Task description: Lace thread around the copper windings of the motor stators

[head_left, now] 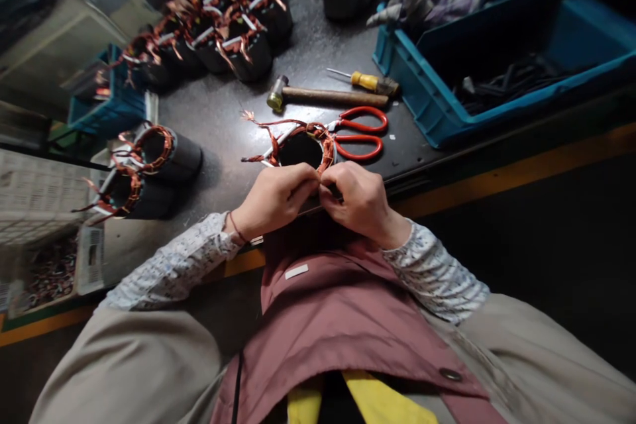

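A motor stator with copper windings and white sleeved leads stands at the bench's near edge, right before me. My left hand and my right hand meet at its near rim, both with fingers pinched together. Whatever lies between the fingertips is too small to make out, perhaps hidden by the fingers. Just beyond the stator's right side lie scissors with red handles, their blades partly hidden behind it. Braided copper leads stick out from the stator to the left.
A hammer and a yellow-handled screwdriver lie behind the scissors. Blue bins stand at right, with grey gloves on one. More stators crowd the back left; two others lie at left near a white crate.
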A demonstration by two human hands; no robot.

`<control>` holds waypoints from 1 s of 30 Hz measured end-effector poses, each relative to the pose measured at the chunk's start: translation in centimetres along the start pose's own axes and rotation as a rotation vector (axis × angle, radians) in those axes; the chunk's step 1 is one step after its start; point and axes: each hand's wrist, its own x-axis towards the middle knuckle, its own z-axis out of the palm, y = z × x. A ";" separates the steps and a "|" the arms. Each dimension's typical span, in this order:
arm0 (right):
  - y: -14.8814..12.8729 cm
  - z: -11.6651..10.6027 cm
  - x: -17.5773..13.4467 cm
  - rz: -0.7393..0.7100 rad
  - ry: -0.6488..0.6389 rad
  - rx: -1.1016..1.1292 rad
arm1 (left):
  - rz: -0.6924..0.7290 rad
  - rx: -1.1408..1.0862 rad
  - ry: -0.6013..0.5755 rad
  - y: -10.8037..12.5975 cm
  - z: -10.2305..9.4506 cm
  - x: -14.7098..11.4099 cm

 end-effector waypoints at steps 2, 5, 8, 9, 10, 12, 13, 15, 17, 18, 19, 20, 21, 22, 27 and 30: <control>-0.2 0.9 0.2 0.116 0.124 0.039 | -0.116 -0.061 0.088 0.7 0.4 -0.7; -1.1 1.9 -0.3 0.448 0.158 0.284 | -0.149 -0.072 0.185 1.4 1.7 -2.1; -1.9 2.1 -0.8 0.847 0.029 0.736 | -0.062 0.019 0.236 1.2 2.9 -3.1; -2.1 2.0 -0.8 0.941 0.013 0.866 | -0.018 0.085 0.244 1.0 3.2 -3.2; -2.1 1.9 -0.7 1.005 0.015 0.964 | 0.029 0.170 0.243 0.9 3.3 -3.3; -2.1 1.7 -0.2 1.060 0.007 1.077 | 0.120 0.362 0.221 0.6 3.3 -3.3; -2.0 1.5 0.1 1.071 -0.025 1.111 | 0.159 0.445 0.202 0.6 3.2 -3.2; -1.8 1.0 0.6 1.084 -0.125 1.136 | 0.231 0.531 0.159 0.5 2.8 -3.1; -2.0 0.3 0.6 1.040 -0.189 1.044 | 0.276 0.518 0.144 0.4 2.3 -3.0; -2.2 -0.2 0.3 0.978 -0.223 0.959 | 0.268 0.508 0.164 0.3 2.1 -3.0; -2.5 -0.8 0.0 0.883 -0.270 0.859 | 0.240 0.503 0.197 0.1 2.0 -3.0; -2.8 -1.4 -0.5 0.759 -0.327 0.751 | 0.196 0.501 0.229 -0.2 2.0 -2.9; -3.2 -2.1 -1.0 0.617 -0.373 0.640 | 0.149 0.494 0.259 -0.6 2.1 -2.8; -3.5 -2.7 -1.5 0.474 -0.391 0.528 | 0.108 0.475 0.274 -1.0 2.3 -2.7; -3.8 -3.3 -1.5 0.075 -0.102 0.232 | 0.000 0.415 0.281 -2.0 4.0 -2.1; -4.0 -1.7 -0.6 0.233 -0.037 0.527 | -0.032 0.455 0.340 -1.9 4.7 -2.0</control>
